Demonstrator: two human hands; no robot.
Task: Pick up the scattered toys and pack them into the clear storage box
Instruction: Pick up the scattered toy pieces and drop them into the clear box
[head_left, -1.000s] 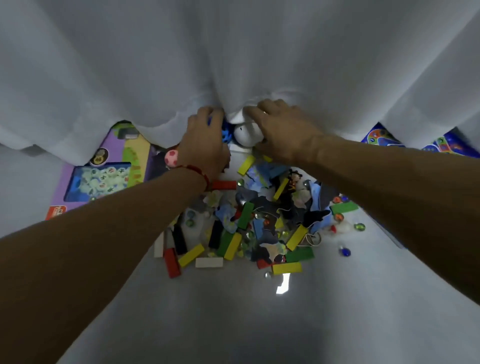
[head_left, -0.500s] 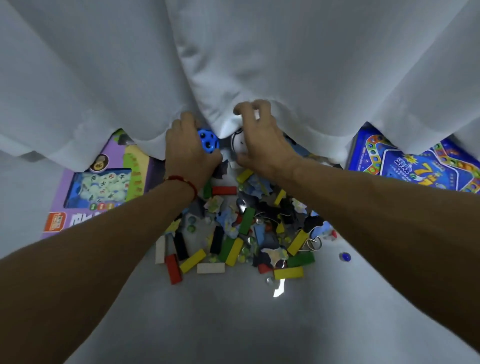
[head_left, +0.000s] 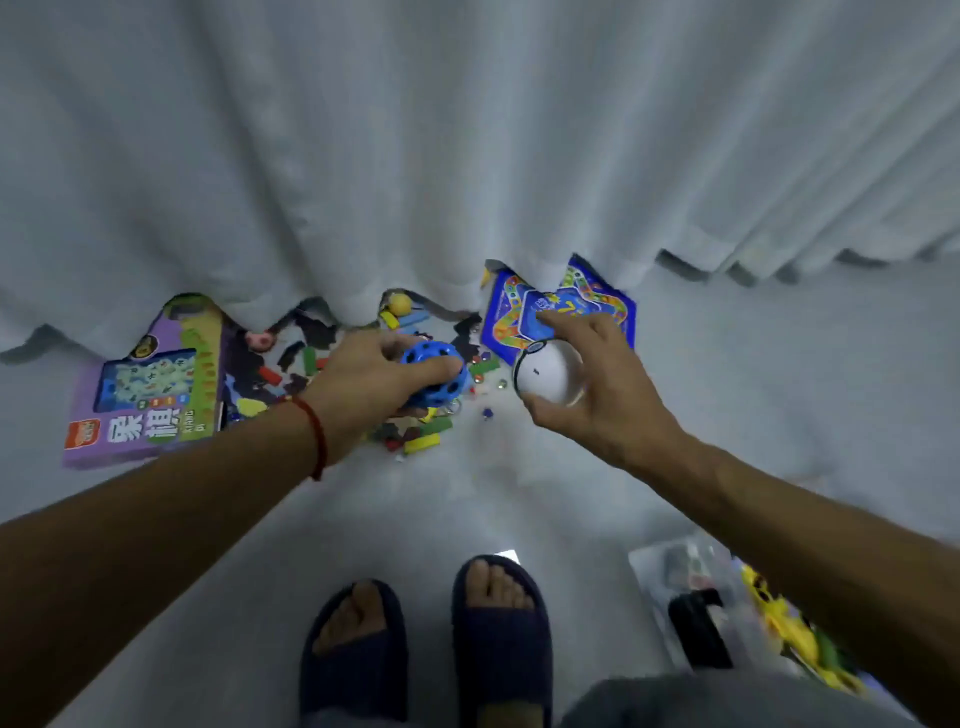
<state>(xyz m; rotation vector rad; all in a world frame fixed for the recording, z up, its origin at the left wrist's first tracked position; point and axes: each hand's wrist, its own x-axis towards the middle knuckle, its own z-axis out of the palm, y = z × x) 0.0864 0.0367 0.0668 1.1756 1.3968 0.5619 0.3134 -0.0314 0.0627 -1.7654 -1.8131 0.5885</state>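
While two round toys are lifted above the floor, each one sits in its own hand. One blue plastic ball with black holes (head_left: 436, 375) is in the left hand (head_left: 371, 387), whose fingers (head_left: 434, 370) curl over its top. One white smooth ball with a dark band (head_left: 548, 375) is in the right hand (head_left: 597, 387), with the fingers and thumb curled around it. Below them one pile of small coloured blocks and dark puzzle pieces (head_left: 415, 426) lies on the pale floor (head_left: 415, 519), partly under the white curtain (head_left: 467, 156). Two flat game boxes lie beside the pile: one purple box (head_left: 150, 400) at the left, one blue board (head_left: 561, 306) at the right. One clear plastic storage box (head_left: 727, 613) stands at the lower right. Two feet in dark blue slippers (head_left: 431, 649) are near the bottom edge.
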